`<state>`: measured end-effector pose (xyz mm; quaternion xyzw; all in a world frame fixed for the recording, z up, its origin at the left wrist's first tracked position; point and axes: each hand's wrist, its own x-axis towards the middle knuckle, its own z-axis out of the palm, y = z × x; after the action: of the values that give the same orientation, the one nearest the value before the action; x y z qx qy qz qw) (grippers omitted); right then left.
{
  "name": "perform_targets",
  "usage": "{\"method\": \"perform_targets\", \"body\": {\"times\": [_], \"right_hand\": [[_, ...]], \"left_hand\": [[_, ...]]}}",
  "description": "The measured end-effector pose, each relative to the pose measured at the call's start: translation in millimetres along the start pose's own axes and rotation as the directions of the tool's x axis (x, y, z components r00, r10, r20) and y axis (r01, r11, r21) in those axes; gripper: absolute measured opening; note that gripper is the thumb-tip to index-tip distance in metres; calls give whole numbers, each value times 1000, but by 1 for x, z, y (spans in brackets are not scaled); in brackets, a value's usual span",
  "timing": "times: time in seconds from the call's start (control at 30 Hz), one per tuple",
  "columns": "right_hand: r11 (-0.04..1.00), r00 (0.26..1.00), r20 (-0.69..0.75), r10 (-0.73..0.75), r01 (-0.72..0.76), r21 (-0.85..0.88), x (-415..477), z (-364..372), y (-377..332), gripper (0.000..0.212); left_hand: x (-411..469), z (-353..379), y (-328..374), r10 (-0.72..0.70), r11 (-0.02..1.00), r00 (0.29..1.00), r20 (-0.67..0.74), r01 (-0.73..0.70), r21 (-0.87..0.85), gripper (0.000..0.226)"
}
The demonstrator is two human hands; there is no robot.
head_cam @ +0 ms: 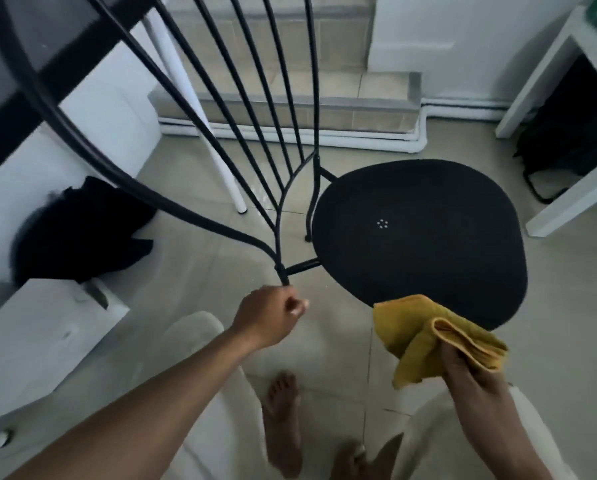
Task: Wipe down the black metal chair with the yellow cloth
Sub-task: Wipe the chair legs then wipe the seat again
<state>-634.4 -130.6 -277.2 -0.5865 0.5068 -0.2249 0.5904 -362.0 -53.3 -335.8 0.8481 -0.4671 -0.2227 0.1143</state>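
The black metal chair (418, 237) stands on the tiled floor, its round seat to the right and its curved backrest bars rising toward the upper left. My left hand (272, 318) is closed around the rear leg just below the joint where the backrest bars meet. My right hand (470, 372) holds the folded yellow cloth (432, 337) in the air at the near edge of the seat; whether the cloth touches the seat I cannot tell.
A white table leg (200, 109) stands behind the backrest. Black fabric (82, 230) lies on a white surface at left. A tiled step (290, 98) runs along the far wall. A white shelf unit (574, 133) holds a dark bag at right. My bare feet (285, 417) are below.
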Motion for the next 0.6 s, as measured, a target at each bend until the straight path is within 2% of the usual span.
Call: {"method": "perform_targets", "body": {"times": [0.07, 0.1, 0.17, 0.27, 0.37, 0.43, 0.5, 0.6], "right_hand": [[998, 994, 108, 17, -10, -61, 8, 20, 1, 11], [994, 984, 178, 28, -8, -110, 12, 32, 3, 12], [989, 959, 284, 19, 23, -147, 25, 61, 14, 16], [981, 917, 399, 28, 52, -187, 45, 109, 27, 20], [979, 903, 422, -81, 151, -137, 72, 154, 41, 19], [975, 905, 405, -132, 193, -114, 86, 180, 51, 19], [985, 902, 419, -105, 152, -81, 101, 202, 68, 21], [983, 909, 412, -56, 123, -136, 116, 223, 77, 15]], "left_hand": [[0, -8, -19, -170, 983, 983, -71, 163, -88, 32], [3, -11, -23, -203, 972, 974, -97, 188, -143, 41], [11, -16, -23, -195, 957, 974, -111, 165, -238, 59], [26, -11, -7, -192, 894, 980, -58, 150, -422, 61], [44, 4, 2, -270, 802, 955, -124, 152, -577, 32], [51, 10, 3, -338, 770, 924, -180, 161, -618, 42], [59, 19, 2, -382, 757, 902, -201, 180, -629, 50], [66, 30, 0, -412, 761, 866, -283, 156, -630, 55]]}}
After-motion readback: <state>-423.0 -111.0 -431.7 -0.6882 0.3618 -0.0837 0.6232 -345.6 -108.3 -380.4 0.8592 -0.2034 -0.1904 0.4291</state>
